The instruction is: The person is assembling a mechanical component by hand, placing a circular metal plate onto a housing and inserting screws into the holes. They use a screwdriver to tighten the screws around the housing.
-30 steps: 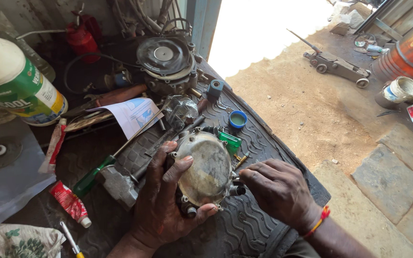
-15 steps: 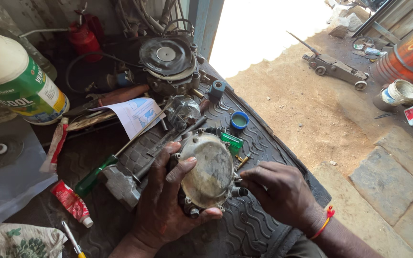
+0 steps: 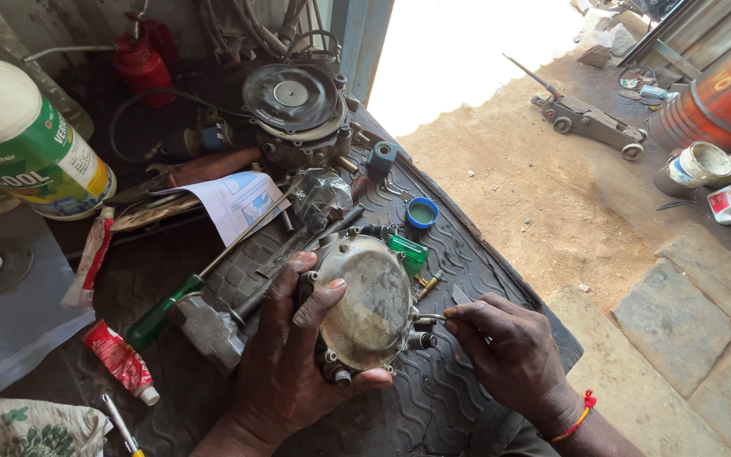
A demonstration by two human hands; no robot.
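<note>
My left hand grips a round, grimy metal housing from its left side and underneath, thumb on its domed face. My right hand is closed around a thin metal tool whose tip touches the fittings on the housing's right edge. Both hands hover over a dark ribbed rubber mat on the workbench.
On the bench lie a green-handled screwdriver, a hammer, a red tube, a blue cap, a green plastic part, a paper sheet, a second round housing and a green-labelled bottle. A floor jack and drum stand outside.
The housing has tilted slightly in my left hand, and my right hand has shifted a little along its right edge with the thin tool.
</note>
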